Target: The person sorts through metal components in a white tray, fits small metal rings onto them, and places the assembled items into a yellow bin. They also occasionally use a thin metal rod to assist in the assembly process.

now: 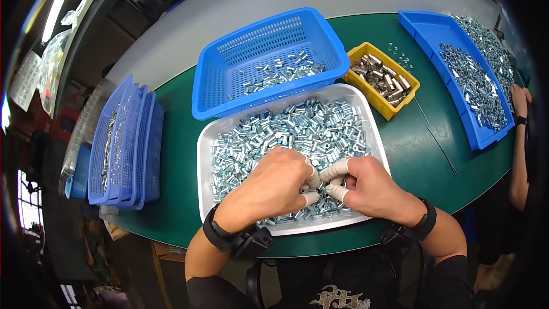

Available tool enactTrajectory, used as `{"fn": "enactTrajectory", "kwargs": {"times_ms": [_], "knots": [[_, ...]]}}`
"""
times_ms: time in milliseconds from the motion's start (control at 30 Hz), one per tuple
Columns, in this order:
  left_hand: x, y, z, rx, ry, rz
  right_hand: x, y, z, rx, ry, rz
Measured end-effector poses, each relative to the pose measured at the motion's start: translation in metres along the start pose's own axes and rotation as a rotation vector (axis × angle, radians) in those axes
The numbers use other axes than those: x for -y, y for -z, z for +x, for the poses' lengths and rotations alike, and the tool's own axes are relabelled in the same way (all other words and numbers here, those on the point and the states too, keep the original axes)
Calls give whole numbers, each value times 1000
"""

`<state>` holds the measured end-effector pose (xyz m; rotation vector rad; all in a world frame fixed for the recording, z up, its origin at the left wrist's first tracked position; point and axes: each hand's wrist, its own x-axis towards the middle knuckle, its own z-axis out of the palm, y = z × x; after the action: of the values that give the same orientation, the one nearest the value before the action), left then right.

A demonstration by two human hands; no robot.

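Observation:
My left hand (pixel 277 183) and my right hand (pixel 372 186) meet low over the near part of a white tray (pixel 378 131). The tray is heaped with short, shiny metal sleeves (pixel 274 137), some showing a hole through the end. Pale covers wrap several fingertips on both hands. Fingers and thumb of each hand are curled together in a pinch, the two pinches almost touching. Whatever lies between the fingertips is hidden or too small to name. Black straps with small devices circle both wrists.
Behind the tray stands a blue perforated basket (pixel 229 60) with scattered metal pieces. A yellow bin (pixel 393 110) holds longer metal parts. At right are a thin rod (pixel 440 147), a blue tray (pixel 418 37) of small parts and another person's hand (pixel 519 102). Stacked blue baskets (pixel 150 149) stand left.

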<state>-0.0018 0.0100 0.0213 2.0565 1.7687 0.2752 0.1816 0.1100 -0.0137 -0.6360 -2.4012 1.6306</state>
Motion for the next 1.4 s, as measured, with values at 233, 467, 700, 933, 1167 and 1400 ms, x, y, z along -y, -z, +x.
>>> {"fn": "enactTrajectory", "kwargs": {"times_ms": [233, 467, 700, 933, 1167, 1400], "knots": [[-7, 2, -6, -37, -5, 94, -9, -5, 2, -20, 155, -212], [-7, -2, -8, -88, -60, 115, -1, -4, 3, 18, 146, -351], [0, -1, -7, -322, -148, -73, 5, 3, -2, -91, -43, 190], [-8, -2, -4, -536, -254, -64, -2, 8, 2, 54, -79, 623], [-3, -3, -2, -499, -247, -248, -5, 12, 4, 112, -113, 701], [-3, -1, -4, -468, -256, -331, 2, 29, 4, 246, -229, 791]]}}
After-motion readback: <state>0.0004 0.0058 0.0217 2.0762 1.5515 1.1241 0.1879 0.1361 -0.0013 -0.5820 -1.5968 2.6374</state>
